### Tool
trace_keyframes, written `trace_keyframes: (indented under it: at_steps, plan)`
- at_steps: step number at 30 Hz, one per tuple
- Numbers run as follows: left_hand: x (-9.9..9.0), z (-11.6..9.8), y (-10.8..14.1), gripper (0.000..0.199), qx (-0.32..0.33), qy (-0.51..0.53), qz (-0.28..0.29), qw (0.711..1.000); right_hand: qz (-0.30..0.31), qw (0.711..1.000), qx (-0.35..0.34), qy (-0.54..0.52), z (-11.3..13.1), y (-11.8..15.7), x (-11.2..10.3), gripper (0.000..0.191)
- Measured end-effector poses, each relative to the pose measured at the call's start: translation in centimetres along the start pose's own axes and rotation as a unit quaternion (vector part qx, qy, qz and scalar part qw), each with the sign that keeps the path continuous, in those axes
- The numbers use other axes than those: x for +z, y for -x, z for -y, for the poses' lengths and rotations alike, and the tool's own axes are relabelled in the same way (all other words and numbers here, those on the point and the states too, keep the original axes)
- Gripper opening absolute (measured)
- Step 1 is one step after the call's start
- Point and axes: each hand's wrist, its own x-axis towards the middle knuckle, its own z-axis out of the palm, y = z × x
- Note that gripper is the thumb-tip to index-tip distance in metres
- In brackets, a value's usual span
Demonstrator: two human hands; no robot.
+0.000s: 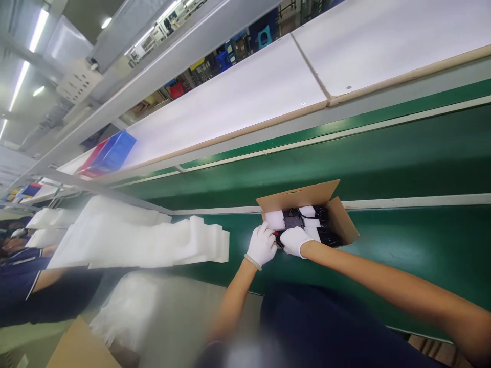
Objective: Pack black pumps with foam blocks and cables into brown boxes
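Note:
An open cardboard box (299, 197) sits on the green work surface, its back and right flaps raised. White foam blocks (274, 220), a dark device (293, 222), a black cable (305, 216) and black-wrapped items (329, 236) fill it. My left hand (262, 244), in a white glove, has its fingers bent over the box's front left edge. My right hand (294, 241), also gloved, reaches in over the front edge with curled fingertips beside a small red and black part (276, 235). Whatever those fingertips hold is hidden.
Stacked white foam pieces (153, 237) lie left of the box. A white shelf (238, 92) runs above the green bench (414, 245), with a blue bin (115, 151) at its left. A co-worker's sleeve (19, 281) shows at far left, near a loose cardboard piece (82, 347).

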Motion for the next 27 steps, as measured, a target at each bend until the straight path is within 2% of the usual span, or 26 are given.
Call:
trace_keyframes:
  at_steps: [4,9,13,17,19,22,27]
  plan:
    - [-0.2,-1.3,0.0,0.019,0.003,-0.05,0.074,0.996,0.015,1.0,0.005,0.023,0.1,0.1,0.9,0.019]
    - [-0.6,-2.7,-0.4,0.024,-0.032,-0.058,0.157,0.985,-0.044,0.998,0.042,0.031,-1.8,0.8,3.6,0.033]
    - [0.2,-5.0,-1.9,0.038,-0.12,-0.078,0.216,0.966,-0.02,0.998,0.065,-0.008,-3.8,-0.1,4.7,0.027]
    - [1.7,-6.2,-2.8,0.044,-0.218,-0.026,0.176,0.96,-0.016,0.995,0.084,-0.049,-4.5,-0.4,4.8,0.026]
    - [2.2,-6.2,-2.6,0.043,-0.237,0.011,0.149,0.96,-0.039,0.995,0.077,-0.04,-4.6,0.2,4.8,0.029]
    - [2.7,-5.9,-1.8,0.042,-0.233,0.033,0.126,0.964,-0.064,0.995,0.082,0.006,-4.2,1.0,4.6,0.037]
    - [3.2,-5.9,-0.3,0.04,-0.212,0.043,0.102,0.971,0.026,0.99,0.135,0.035,-2.2,-0.5,3.6,0.028]
